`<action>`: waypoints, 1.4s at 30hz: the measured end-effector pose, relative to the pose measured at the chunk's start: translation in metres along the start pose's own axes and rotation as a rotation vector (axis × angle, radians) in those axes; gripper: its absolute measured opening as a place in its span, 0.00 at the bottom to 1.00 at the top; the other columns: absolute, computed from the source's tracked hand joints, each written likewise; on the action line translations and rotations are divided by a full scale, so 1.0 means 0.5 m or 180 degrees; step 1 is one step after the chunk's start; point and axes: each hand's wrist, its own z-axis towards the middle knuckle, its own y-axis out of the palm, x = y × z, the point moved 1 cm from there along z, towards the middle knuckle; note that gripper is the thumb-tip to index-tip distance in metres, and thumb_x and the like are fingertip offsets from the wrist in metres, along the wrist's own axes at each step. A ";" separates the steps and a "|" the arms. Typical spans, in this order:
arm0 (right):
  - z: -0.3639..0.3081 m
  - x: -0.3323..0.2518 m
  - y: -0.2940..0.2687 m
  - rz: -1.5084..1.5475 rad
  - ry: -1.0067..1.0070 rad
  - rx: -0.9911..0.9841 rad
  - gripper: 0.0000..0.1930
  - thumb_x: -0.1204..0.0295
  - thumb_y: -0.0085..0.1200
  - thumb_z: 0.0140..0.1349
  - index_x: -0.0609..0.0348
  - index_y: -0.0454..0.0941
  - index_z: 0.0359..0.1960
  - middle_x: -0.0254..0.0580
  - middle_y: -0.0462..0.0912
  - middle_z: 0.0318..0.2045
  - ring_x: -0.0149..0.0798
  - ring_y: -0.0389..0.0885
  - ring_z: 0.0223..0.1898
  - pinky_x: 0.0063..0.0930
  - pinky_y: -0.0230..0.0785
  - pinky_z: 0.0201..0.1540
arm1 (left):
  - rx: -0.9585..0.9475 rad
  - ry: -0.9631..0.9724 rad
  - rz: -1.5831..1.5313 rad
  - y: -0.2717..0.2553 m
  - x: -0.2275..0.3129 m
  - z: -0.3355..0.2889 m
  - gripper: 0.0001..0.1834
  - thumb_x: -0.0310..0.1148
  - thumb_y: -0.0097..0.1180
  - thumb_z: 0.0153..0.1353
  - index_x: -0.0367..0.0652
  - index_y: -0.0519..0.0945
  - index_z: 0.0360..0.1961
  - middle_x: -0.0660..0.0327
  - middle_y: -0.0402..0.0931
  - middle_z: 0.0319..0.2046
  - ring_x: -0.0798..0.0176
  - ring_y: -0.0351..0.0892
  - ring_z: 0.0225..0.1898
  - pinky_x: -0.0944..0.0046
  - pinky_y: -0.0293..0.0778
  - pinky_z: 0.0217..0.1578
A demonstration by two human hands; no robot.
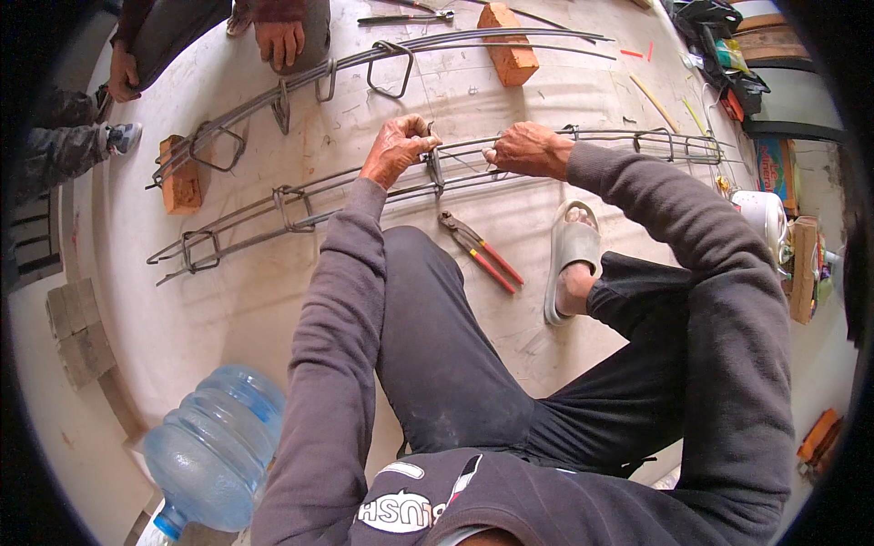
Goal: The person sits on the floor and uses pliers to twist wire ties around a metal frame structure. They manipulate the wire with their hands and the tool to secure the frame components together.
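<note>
A long rebar cage point(350, 195) of thin steel bars and bent stirrups lies across the floor in front of me. My left hand point(398, 151) is pinched at the top corner of a dark steel stirrup point(435, 173) midway along the cage. To its right, my right hand point(531, 150) is closed just above the bars, its fingertips pressed together. Thin lines like tie wire run between the hands, but what the right fingers hold is too small to make out. Below the stirrup, pincers point(480, 250) with red handles lie on the floor.
Beyond, a second rebar cage point(305, 76) rests on two bricks point(508, 45) point(180, 176). Another person's hand point(279, 42) hangs near it at the upper left. A blue water jug point(215, 448) lies at lower left. Bags and boxes point(777, 173) line the right side.
</note>
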 end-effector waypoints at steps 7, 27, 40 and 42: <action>0.016 0.010 0.014 -0.0159 -0.0274 0.0119 0.07 0.70 0.54 0.57 0.55 0.81 0.24 0.41 0.83 0.24 0.44 0.85 0.30 0.38 0.78 0.31 | 0.0020 0.0041 0.0123 -0.002 0.000 -0.004 0.05 0.30 0.61 0.54 0.43 0.77 0.27 0.65 0.80 0.27 0.75 0.72 0.27 0.72 0.68 0.26; 0.012 0.033 0.030 0.0753 0.0165 0.0494 0.06 0.72 0.51 0.55 0.57 0.79 0.23 0.49 0.79 0.20 0.53 0.82 0.26 0.46 0.74 0.28 | 0.0175 0.0031 0.0017 0.004 -0.011 0.001 0.09 0.29 0.67 0.52 0.41 0.77 0.24 0.68 0.73 0.21 0.74 0.68 0.24 0.70 0.67 0.25; 0.007 0.074 0.026 0.2253 0.0412 0.0462 0.09 0.67 0.56 0.52 0.58 0.75 0.19 0.46 0.76 0.18 0.50 0.76 0.23 0.44 0.67 0.30 | 0.0153 -0.0008 -0.0118 0.003 -0.006 0.001 0.09 0.29 0.66 0.52 0.41 0.77 0.24 0.68 0.73 0.21 0.75 0.69 0.24 0.71 0.67 0.24; 0.013 0.070 0.027 0.2280 0.0307 0.0423 0.09 0.67 0.56 0.51 0.57 0.75 0.18 0.47 0.75 0.17 0.50 0.74 0.22 0.44 0.65 0.29 | 0.0155 -0.0043 -0.0168 0.001 -0.008 0.001 0.09 0.29 0.66 0.52 0.41 0.77 0.24 0.68 0.73 0.21 0.75 0.69 0.24 0.71 0.67 0.24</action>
